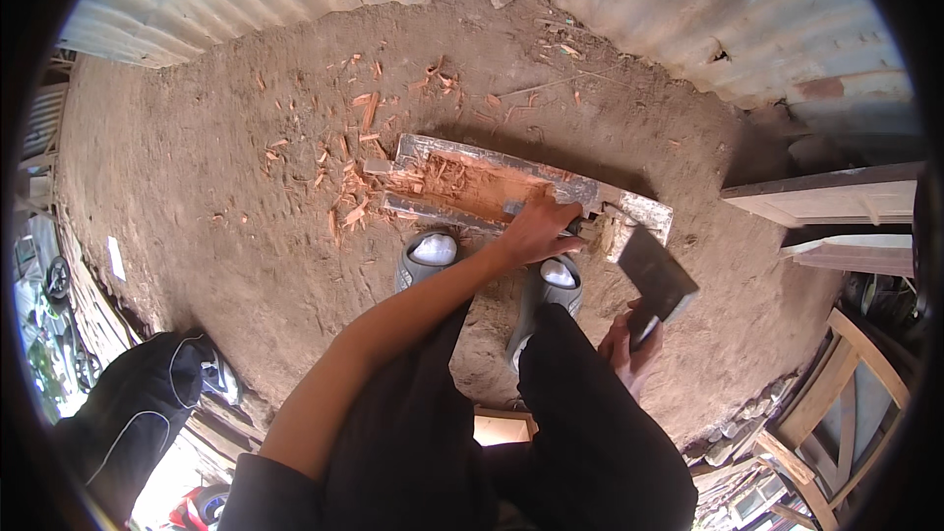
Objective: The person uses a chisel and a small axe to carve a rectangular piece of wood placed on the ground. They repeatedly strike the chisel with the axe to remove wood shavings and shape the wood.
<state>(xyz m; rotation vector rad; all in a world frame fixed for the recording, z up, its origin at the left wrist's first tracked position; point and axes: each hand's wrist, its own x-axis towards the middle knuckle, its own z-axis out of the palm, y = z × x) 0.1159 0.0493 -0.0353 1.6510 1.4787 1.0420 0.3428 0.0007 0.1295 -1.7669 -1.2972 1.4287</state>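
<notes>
A weathered wooden beam (pixel 609 188) with a reddish hollowed channel lies on the dirt ground, wood chips (pixel 370 110) scattered around its left part. My left hand (pixel 536 234) is closed on a tool with a dark handle, probably a chisel, held down at the channel's right part. Lower right, my right hand (pixel 629 359) grips a dark metal tool (pixel 657 273) with a broad angular head, raised beside the beam's right end. My feet in grey sandals (pixel 413 270) stand just on the near side of the beam.
Rusty corrugated sheets (pixel 708 0) border the ground at the top. Wooden boards (pixel 821 192) jut in at the right, above a stack of old frames and a chair-like piece (pixel 826 379). A black bag or jacket (pixel 128 413) lies at lower left beside stacked planks.
</notes>
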